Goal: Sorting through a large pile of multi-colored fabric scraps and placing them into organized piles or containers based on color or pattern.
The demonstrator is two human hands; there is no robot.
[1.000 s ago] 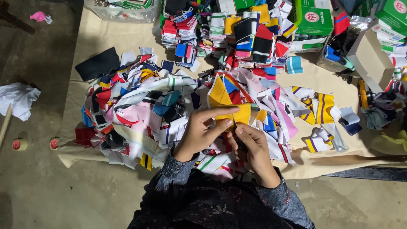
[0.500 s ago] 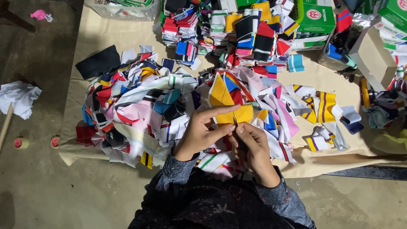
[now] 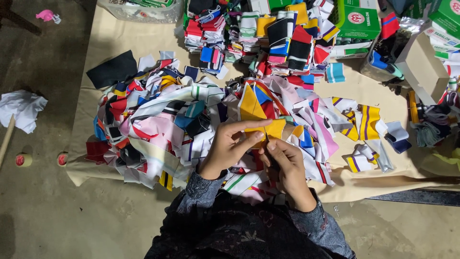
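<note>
The person sits over a beige sheet (image 3: 120,33) spread on the floor, both hands raised above a loose heap of scraps (image 3: 158,129). The left hand (image 3: 229,146) reaches in from the lower left, its fingers (image 3: 251,125) stretched forward and closed with the thumb on a yellow scrap (image 3: 273,129). The right hand (image 3: 286,165) sits just below and to the right of it, its fingertips (image 3: 271,145) pressed up against the lower edge of the same scrap. So the scrap is pinched between the two hands, at their upper tips, held a little above the heap and just right of a larger yellow triangle (image 3: 250,103) of cloth that sticks up from the pile. Whether the scrap joins that triangle cannot be told.

The heap spreads mostly to the left of the hands, in pink, white, red, navy and yellow. To the right lie striped yellow pieces (image 3: 366,122), well apart from the hands. Beyond the heap, at the far edge of the sheet, stand folded stacks (image 3: 287,33) of coloured cloth, with green boxes (image 3: 357,19) beside them and an open carton (image 3: 421,67) further right. On the bare floor to the left lie a white rag (image 3: 21,108), two tape rolls (image 3: 23,159) and a pink bit (image 3: 46,15) near the top corner.
</note>
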